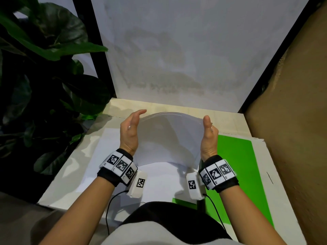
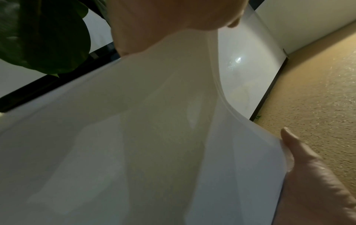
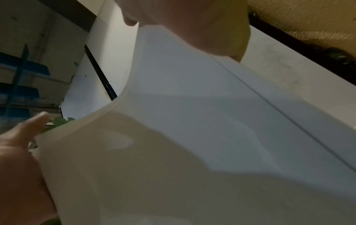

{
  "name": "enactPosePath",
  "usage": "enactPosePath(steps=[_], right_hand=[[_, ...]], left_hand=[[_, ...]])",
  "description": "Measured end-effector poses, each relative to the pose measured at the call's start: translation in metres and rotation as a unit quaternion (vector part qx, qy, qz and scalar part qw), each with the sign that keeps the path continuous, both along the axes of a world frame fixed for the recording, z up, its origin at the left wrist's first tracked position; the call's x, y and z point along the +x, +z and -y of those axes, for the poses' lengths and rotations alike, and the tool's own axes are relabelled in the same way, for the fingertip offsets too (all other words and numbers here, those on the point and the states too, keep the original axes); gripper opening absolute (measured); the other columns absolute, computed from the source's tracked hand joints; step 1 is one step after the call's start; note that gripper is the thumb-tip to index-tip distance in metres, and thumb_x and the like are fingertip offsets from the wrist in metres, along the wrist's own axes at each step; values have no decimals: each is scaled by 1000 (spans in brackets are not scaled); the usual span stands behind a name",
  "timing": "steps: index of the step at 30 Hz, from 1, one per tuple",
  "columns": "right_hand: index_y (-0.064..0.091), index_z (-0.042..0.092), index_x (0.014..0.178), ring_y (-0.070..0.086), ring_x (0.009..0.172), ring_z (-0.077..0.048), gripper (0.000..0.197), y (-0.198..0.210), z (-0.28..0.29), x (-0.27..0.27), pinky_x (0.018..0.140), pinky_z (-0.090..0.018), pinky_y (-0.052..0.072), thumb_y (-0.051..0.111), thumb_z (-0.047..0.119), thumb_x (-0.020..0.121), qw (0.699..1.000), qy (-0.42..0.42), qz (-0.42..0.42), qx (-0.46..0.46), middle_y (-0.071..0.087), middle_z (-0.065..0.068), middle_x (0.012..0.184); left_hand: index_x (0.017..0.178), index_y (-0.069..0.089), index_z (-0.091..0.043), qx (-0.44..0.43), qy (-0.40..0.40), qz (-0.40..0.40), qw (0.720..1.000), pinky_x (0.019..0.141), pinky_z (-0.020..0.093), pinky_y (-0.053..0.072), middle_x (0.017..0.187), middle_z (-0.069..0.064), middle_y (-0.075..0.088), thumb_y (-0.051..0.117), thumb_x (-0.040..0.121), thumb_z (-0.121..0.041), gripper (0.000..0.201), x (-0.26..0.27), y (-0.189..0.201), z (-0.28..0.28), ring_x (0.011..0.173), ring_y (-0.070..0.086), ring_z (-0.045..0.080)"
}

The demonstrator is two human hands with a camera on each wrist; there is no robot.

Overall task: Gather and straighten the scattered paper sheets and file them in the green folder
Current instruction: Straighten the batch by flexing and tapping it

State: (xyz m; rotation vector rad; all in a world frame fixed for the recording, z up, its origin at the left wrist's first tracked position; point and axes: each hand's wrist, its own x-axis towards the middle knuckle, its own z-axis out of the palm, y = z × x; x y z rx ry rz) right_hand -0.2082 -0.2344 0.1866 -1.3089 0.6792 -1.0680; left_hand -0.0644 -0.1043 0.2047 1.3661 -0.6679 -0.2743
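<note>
A stack of white paper sheets (image 1: 168,138) stands between my hands above the table, bowed so that its top edge arches. My left hand (image 1: 131,128) holds its left edge, fingers reaching forward past the top. My right hand (image 1: 208,131) holds the right edge, thumb up in front of the sheets. The sheets (image 2: 134,152) fill the left wrist view, with my right hand's thumb (image 2: 300,152) on their far edge. In the right wrist view the sheets (image 3: 192,137) run across to my left hand (image 3: 21,144). The green folder (image 1: 235,165) lies flat to the right, partly under the paper.
More white paper (image 1: 106,156) lies flat on the table (image 1: 123,106) under my wrists. A large dark-leaved plant (image 1: 44,68) crowds the left side. A white panel (image 1: 177,59) closes the back and a brown textured wall (image 1: 292,121) the right.
</note>
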Motion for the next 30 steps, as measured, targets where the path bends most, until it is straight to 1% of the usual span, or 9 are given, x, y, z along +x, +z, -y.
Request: enactPosePath(steps=[3, 6, 11, 15, 19, 23, 25, 27, 30], right_hand=[[64, 18, 63, 56, 55, -6, 38, 4, 3, 0, 53, -18, 43, 51, 53, 66, 1000, -10, 9, -2, 63, 10, 53], [64, 19, 65, 54, 58, 1, 29, 1, 8, 1, 54, -13, 40, 47, 42, 65, 999, -28, -12, -44, 65, 17, 58], [67, 23, 73, 55, 82, -12, 29, -7, 15, 1, 78, -30, 39, 46, 42, 70, 998, -28, -19, -47, 68, 21, 72], [65, 24, 79, 54, 86, -11, 31, -3, 15, 0, 80, -29, 38, 48, 48, 70, 999, -6, -16, -38, 66, 13, 82], [62, 24, 89, 59, 77, -2, 28, -5, 16, -4, 71, -21, 48, 65, 41, 66, 997, 60, -45, -25, 64, 3, 88], [61, 12, 96, 62, 68, 3, 24, -20, 20, -4, 74, -28, 49, 70, 5, 75, 987, 56, -152, -10, 67, -19, 102], [61, 11, 94, 62, 72, -11, 18, -20, 21, -2, 73, -25, 50, 66, 4, 78, 986, 37, -160, 0, 66, -25, 105], [63, 11, 89, 60, 80, -19, 12, -12, 20, 1, 78, -33, 50, 65, 5, 79, 988, 23, -150, -1, 66, -25, 102], [62, 22, 75, 60, 71, -11, 17, 7, 18, 4, 80, -33, 49, 65, 6, 79, 993, 19, -112, -20, 66, -8, 86]], left_hand=[[97, 66, -21, -2, 6, -9, 1000, 86, 24, 40, 95, 6, 64, 41, 73, -52, 47, 3, -1, 2, 90, 58, 9], [95, 66, -25, 2, 1, -17, 1000, 83, 29, 41, 90, -3, 63, 43, 73, -51, 41, 6, -2, 4, 91, 57, 16], [94, 65, -26, 1, -1, -30, 1000, 70, 23, 47, 74, -12, 71, 47, 71, -50, 38, 10, -5, 7, 79, 62, 15], [96, 63, -25, -8, 0, -16, 1000, 75, 29, 49, 80, 1, 69, 50, 71, -47, 36, 12, -6, 9, 81, 63, 22], [92, 64, -31, 12, 15, -4, 1000, 88, 40, 46, 90, -3, 65, 52, 74, -42, 24, 13, -6, 13, 91, 59, 19], [104, 61, -18, 49, -5, 12, 999, 85, 14, 45, 92, -10, 61, 61, 83, -17, 21, 15, -4, 12, 84, 58, -9], [105, 58, -17, 77, -37, 5, 996, 89, 19, 47, 94, -9, 61, 64, 81, -12, 25, 16, -7, 10, 90, 58, -1], [103, 48, -16, 98, -27, -53, 993, 84, 24, 49, 89, -11, 55, 66, 79, -11, 31, 16, -6, 7, 89, 56, 9], [87, 58, -20, 23, -20, -33, 999, 68, 11, 51, 77, -13, 64, 66, 77, -3, 21, 17, 11, 6, 73, 62, -2]])
